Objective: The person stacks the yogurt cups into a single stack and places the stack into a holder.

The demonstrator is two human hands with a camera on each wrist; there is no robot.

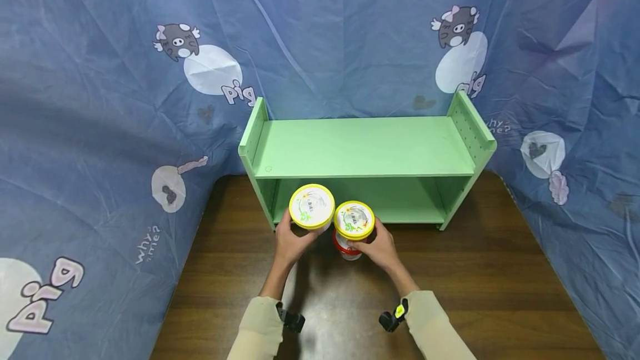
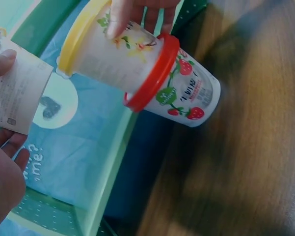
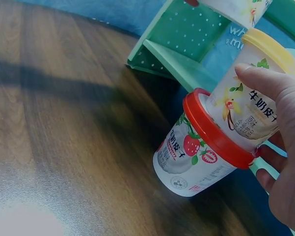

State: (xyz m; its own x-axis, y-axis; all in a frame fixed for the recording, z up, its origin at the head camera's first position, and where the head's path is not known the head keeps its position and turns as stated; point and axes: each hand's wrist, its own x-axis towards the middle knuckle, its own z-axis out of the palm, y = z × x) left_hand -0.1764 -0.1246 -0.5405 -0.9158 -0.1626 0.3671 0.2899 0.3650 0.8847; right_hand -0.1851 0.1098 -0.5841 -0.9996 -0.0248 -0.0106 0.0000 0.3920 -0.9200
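My left hand [image 1: 292, 243] grips a white tub [image 1: 312, 207] with a yellow lid and holds it up in front of the shelf. Just to its right, my right hand [image 1: 381, 248] holds a second yellow-lidded tub [image 1: 354, 220] with flowers printed on its side. That second tub sits on top of a tub with a red lid [image 3: 191, 152], printed with strawberries, which stands on the wooden table. In the left wrist view the held tub [image 2: 17, 88] is cut off by the frame edge.
Behind the tubs stands a light green two-level shelf [image 1: 360, 146] with raised side panels. The brown wooden table [image 1: 475, 271] extends to both sides of it. Blue cloth [image 1: 325, 32] with pig prints hangs at the back and sides.
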